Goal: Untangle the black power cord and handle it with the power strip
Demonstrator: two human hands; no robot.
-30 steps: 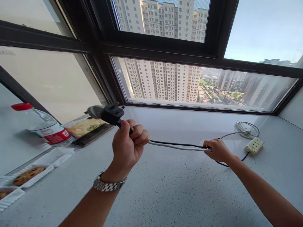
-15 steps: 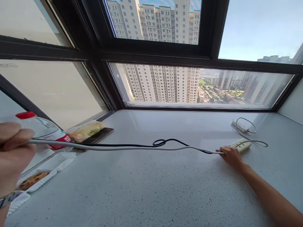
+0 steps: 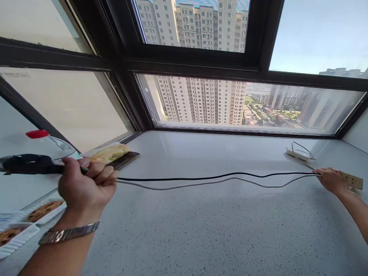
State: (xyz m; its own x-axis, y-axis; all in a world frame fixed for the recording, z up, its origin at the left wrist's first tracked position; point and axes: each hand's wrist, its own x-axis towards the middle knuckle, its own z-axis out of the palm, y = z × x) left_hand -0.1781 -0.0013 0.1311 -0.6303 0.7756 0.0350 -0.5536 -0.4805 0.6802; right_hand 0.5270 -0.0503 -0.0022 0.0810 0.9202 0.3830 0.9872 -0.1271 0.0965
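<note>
Two hands in view: left hand, right hand. One wristwatch on left wrist. Two cables, one black cable, one white cable, side by side. One black plug. Two power strips: one power strip at bench right edge, second power strip near far right corner. One water bottle, red cap, at left edge. One snack packet. One dark tablet under packet. Three cookie trays at near left corner, partly cut off. One bench.

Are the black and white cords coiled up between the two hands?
No, the black cord and white cord run stretched out from left hand to right hand.
</note>
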